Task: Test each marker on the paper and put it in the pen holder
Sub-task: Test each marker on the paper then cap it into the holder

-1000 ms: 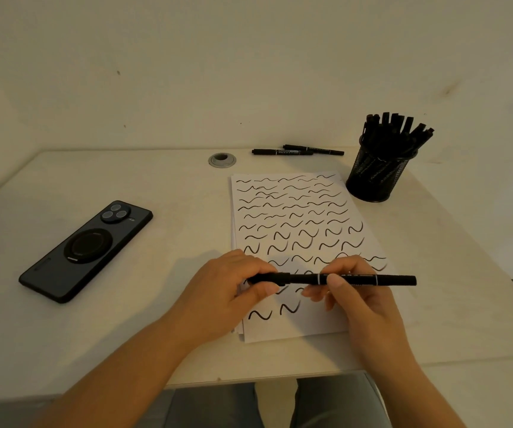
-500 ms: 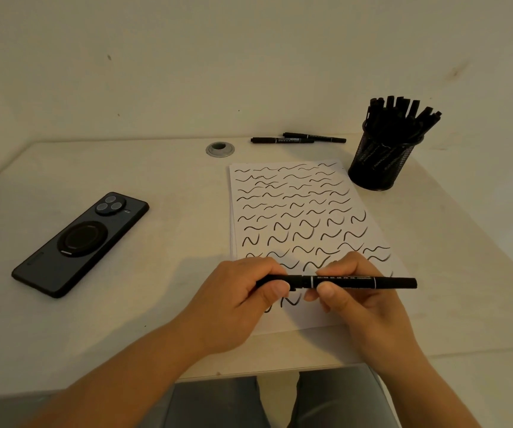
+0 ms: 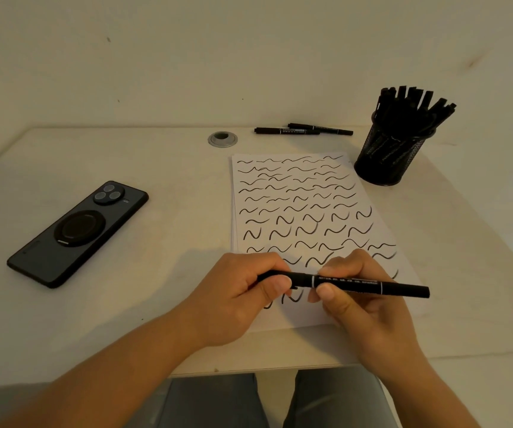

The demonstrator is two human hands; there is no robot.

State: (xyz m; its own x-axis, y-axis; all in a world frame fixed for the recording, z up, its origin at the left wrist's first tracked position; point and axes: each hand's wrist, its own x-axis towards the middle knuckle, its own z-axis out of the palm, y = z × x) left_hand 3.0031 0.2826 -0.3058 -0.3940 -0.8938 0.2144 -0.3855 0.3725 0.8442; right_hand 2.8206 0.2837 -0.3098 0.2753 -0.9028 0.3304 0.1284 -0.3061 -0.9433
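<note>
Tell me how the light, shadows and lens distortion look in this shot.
Head view: dim, warm light; the left hand casts a soft shadow leftward onto the table; the wide lens bends the table's far edge; marker and paper are sharp, without glare.

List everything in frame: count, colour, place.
held marker: 1, black, level over the near end of the paper, gripped by both hands
loose markers: 2, black, lying at the far edge of the table
pen holder: 1, black mesh, far right, full of black markers
paper: white stack, centre, covered in black squiggles
phone: 1, black, face down, left
grommet: 1, grey, far centre
table: 1, pale
left hand: grips the marker's left end
right hand: pinches its middle
</note>
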